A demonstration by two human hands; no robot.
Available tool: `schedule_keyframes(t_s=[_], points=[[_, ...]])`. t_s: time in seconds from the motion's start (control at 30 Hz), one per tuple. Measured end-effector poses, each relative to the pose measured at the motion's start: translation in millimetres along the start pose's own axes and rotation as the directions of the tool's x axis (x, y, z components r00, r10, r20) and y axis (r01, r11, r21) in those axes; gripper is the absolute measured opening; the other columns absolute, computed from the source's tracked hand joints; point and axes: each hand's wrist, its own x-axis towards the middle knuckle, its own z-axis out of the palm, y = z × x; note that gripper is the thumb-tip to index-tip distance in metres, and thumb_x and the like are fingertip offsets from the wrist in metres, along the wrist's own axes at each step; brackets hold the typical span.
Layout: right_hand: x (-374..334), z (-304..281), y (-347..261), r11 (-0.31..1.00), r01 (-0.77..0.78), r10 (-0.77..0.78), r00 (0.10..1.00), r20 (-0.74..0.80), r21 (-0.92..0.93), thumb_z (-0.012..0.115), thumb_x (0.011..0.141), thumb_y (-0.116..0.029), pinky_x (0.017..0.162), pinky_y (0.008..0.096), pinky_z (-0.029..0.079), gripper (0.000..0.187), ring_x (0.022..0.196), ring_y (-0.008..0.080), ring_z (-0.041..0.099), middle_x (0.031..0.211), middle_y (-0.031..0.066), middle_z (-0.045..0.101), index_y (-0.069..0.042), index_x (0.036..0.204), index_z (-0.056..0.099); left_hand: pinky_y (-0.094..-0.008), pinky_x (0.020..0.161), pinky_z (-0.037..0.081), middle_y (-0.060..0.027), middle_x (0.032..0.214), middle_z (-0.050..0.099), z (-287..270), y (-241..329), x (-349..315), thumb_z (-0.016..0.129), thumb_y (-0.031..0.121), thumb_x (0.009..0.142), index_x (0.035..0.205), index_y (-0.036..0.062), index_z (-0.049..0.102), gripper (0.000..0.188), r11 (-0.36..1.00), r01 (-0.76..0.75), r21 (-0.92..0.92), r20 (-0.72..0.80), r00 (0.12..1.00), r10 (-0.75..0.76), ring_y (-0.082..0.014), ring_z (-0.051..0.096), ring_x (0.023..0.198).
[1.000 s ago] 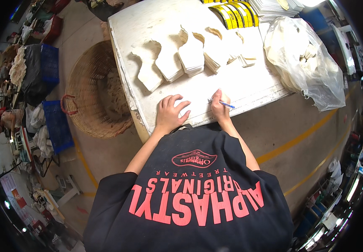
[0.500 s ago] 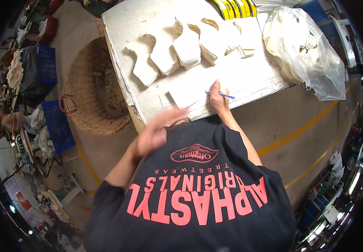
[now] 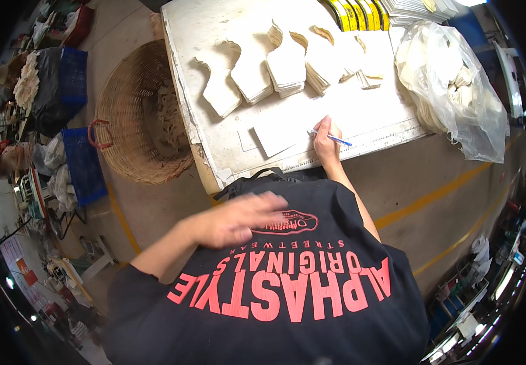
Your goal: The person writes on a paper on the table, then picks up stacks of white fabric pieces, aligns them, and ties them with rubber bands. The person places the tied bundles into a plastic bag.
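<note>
My right hand [image 3: 327,143] rests near the front edge of the white table [image 3: 384,115], closed around a blue and white pen [image 3: 342,142]. Just left of its tip lies a blank white sheet [image 3: 273,141], with a smaller pale rectangle [image 3: 248,140] beside it. My left hand [image 3: 235,222] hovers in front of my black shirt, slightly blurred, fingers stretched out and nothing in them. Beyond the sheet, several stacks of cream, curved-edge cut pieces [image 3: 287,70] stand in a row across the table.
A wicker basket [image 3: 120,146] with scraps inside stands left of the table. On the table's right side, a clear plastic bag [image 3: 479,115] of cream pieces overhangs the edge. Yellow and black curved items [image 3: 360,15] lie at the back. Blue crates [image 3: 83,167] are farther left.
My left hand has drawn back from the table edge toward my chest. The right hand still holds the pen by the sheet. The whole view has shifted slightly.
</note>
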Motion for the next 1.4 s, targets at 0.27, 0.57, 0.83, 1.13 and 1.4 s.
schedule_keyframes(t_s=[0.27, 0.57, 0.83, 1.13, 1.4], points=[[0, 0, 7, 0.995, -0.093, 0.093, 0.996, 0.004, 0.027, 0.041, 0.115, -0.028, 0.060, 0.0396, 0.049, 0.051, 0.058, 0.0258, 0.062, 0.062, 0.0133, 0.061, 0.001, 0.080, 0.062, -0.0531, 0.126, 0.029, -0.0208, 0.164, 0.045, -43, 44, 18, 0.060, 0.040, 0.104, 0.156, 0.0173, 0.054, 0.056, 0.923, 0.382, 0.048, -0.510, 0.804, -0.306, -0.0377, 0.046, 0.151], [-3, 3, 15, 0.990, -0.069, 0.068, 0.998, 0.017, 0.125, 0.042, 0.117, -0.038, 0.042, 0.0265, 0.036, 0.053, 0.045, 0.0081, 0.046, 0.059, 0.0012, 0.052, -0.003, 0.080, 0.058, -0.0562, 0.110, 0.046, -0.0177, 0.116, 0.076, -55, -11, 10, 0.065, 0.037, 0.100, 0.146, 0.0192, 0.062, 0.049, 0.483, 0.580, 0.656, -0.161, 0.733, -0.661, -0.0300, 0.073, 0.107], [1, 2, 8, 0.985, -0.095, 0.092, 0.995, 0.027, 0.145, 0.042, 0.117, -0.039, 0.041, 0.0262, 0.035, 0.054, 0.044, 0.0081, 0.046, 0.057, 0.0006, 0.051, -0.004, 0.079, 0.058, -0.0519, 0.123, 0.036, -0.0148, 0.158, 0.055, 2, -10, 106, 0.051, 0.040, 0.111, 0.150, 0.0171, 0.061, 0.047, 0.995, -0.085, 0.050, 0.192, 0.979, 0.074, -0.0375, 0.048, 0.148], [2, -1, 2, 0.978, -0.189, 0.183, 0.980, 0.075, 0.091, 0.043, 0.115, -0.028, 0.060, 0.0400, 0.049, 0.050, 0.057, 0.0236, 0.060, 0.062, 0.0123, 0.061, 0.000, 0.080, 0.063, -0.0485, 0.119, 0.041, -0.0146, 0.147, 0.062, -13, 21, 145, 0.053, 0.041, 0.109, 0.142, 0.0163, 0.067, 0.043, 0.976, -0.142, 0.167, 0.090, 0.988, 0.129, -0.0347, 0.056, 0.139], [8, -7, -10, 0.955, -0.257, 0.239, 0.963, 0.124, 0.149, 0.040, 0.116, -0.031, 0.056, 0.0362, 0.046, 0.052, 0.053, 0.0178, 0.057, 0.059, 0.0071, 0.058, -0.001, 0.079, 0.062, -0.0449, 0.093, 0.057, -0.0188, 0.096, 0.078, -67, -15, 35, 0.062, 0.034, 0.103, 0.103, 0.0038, 0.081, 0.036, 0.358, 0.575, 0.736, -0.064, 0.585, -0.808, -0.0361, 0.074, 0.100]])
